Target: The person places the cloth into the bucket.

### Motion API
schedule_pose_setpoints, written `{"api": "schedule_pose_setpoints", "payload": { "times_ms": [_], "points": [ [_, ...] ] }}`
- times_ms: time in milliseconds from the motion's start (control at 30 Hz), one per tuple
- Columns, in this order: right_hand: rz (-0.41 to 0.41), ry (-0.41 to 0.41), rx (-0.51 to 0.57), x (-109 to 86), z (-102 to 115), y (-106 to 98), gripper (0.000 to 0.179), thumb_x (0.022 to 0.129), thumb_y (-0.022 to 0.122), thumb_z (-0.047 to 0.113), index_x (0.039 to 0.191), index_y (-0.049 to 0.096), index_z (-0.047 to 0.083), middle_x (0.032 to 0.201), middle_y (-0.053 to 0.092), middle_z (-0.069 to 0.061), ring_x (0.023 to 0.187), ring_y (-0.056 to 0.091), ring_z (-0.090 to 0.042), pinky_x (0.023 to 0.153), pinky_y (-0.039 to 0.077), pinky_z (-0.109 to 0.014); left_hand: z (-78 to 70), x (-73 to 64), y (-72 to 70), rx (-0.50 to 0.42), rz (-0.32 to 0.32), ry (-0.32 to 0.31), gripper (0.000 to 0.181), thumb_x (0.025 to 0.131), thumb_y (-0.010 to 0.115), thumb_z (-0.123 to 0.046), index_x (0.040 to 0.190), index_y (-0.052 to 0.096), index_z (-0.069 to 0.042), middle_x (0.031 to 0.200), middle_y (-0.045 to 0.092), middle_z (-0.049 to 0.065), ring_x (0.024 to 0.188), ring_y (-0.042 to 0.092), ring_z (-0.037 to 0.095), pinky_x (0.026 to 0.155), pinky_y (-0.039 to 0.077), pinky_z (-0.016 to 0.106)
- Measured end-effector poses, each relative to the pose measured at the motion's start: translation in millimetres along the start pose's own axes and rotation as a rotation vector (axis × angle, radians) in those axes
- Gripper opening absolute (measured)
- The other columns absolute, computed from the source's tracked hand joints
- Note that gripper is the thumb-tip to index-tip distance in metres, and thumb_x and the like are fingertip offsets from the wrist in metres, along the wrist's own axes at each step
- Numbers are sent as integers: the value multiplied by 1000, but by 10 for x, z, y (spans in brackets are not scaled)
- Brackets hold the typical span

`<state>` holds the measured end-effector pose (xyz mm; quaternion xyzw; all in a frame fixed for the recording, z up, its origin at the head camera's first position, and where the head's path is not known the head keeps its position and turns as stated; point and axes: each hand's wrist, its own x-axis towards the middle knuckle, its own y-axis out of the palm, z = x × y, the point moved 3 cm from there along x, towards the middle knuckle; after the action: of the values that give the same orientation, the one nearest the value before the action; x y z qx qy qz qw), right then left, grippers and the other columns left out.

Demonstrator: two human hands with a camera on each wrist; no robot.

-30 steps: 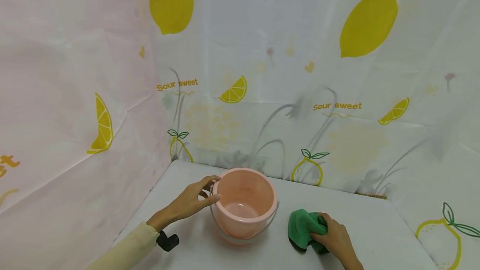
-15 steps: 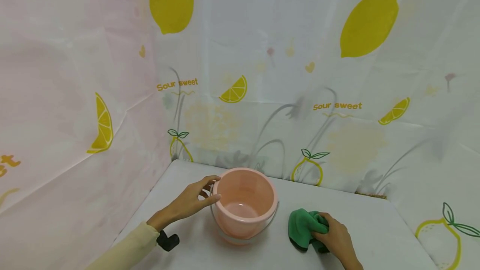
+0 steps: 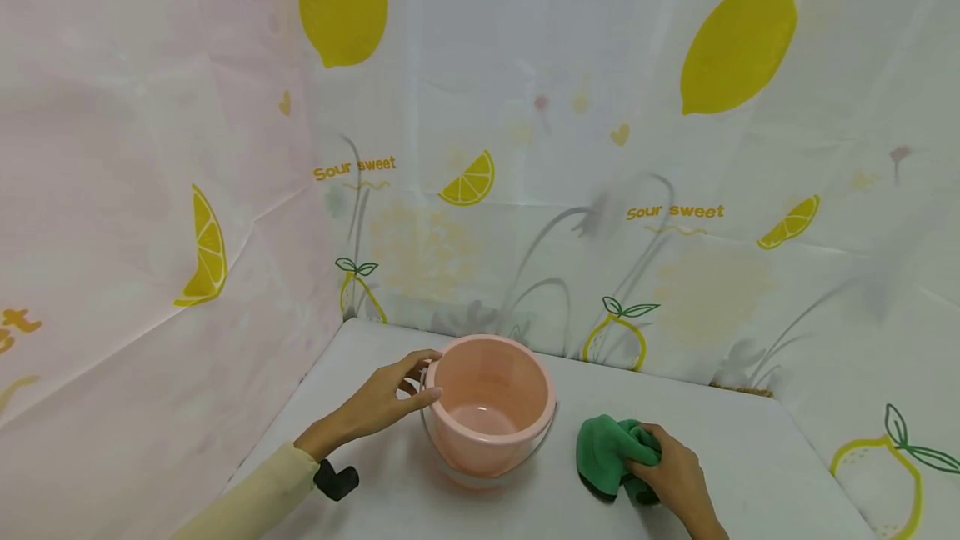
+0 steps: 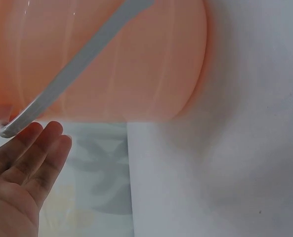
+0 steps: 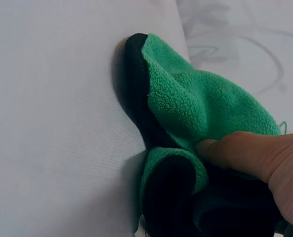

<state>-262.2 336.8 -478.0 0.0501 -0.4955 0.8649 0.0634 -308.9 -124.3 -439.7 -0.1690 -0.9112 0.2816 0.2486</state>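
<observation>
A pink bucket (image 3: pixel 491 452) with a light grey handle (image 4: pixel 69 74) stands upright on the white table. My left hand (image 3: pixel 382 398) holds its left rim, thumb and index fingertip over the edge. In the left wrist view, several fairly straight fingers (image 4: pixel 35 158) lie beside the outer wall, close to the handle's end. Right of the bucket, my right hand (image 3: pixel 675 477) grips a bunched green cloth (image 3: pixel 603 448). Its looped green face and black underside show in the right wrist view, where the thumb (image 5: pixel 235 150) presses into a fold. The other right fingers are hidden there.
The white table (image 3: pixel 765 473) meets a lemon-printed sheet (image 3: pixel 525 257) along its back edge. A pinkish sheet (image 3: pixel 112 232) rises on the left side. A small black device (image 3: pixel 336 482) sits at my left wrist.
My right hand and the cloth under it have shifted very slightly to the right. The left hand and the bucket have stayed where they were.
</observation>
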Motion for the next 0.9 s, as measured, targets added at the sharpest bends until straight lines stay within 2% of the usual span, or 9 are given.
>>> {"api": "schedule_pose_setpoints", "payload": {
  "times_ms": [467, 700, 900],
  "points": [
    [3, 18, 21, 7, -45, -74, 60, 83, 87, 27, 130, 62, -1, 122, 66, -30, 102, 66, -43, 75, 58, -53, 18, 8, 4, 0, -3, -6, 57, 100, 67, -42, 151, 48, -25, 128, 66, 6, 103, 66, 13, 88, 57, 33],
    [-5, 21, 20, 16, -80, -83, 60, 83, 87, 27, 131, 62, 0, 122, 66, -29, 102, 67, -42, 75, 58, -52, 13, 9, -4, 4, 3, -26, 58, 100, 66, -43, 151, 47, -25, 128, 66, 8, 102, 66, 15, 88, 56, 34],
    [3, 28, 22, 8, -74, -110, 62, 84, 86, 29, 132, 61, 0, 123, 66, -30, 103, 66, -43, 75, 58, -52, 14, 8, -1, 7, 4, -17, 57, 100, 66, -43, 151, 47, -25, 129, 65, 8, 103, 66, 14, 88, 56, 34]
  ]
}}
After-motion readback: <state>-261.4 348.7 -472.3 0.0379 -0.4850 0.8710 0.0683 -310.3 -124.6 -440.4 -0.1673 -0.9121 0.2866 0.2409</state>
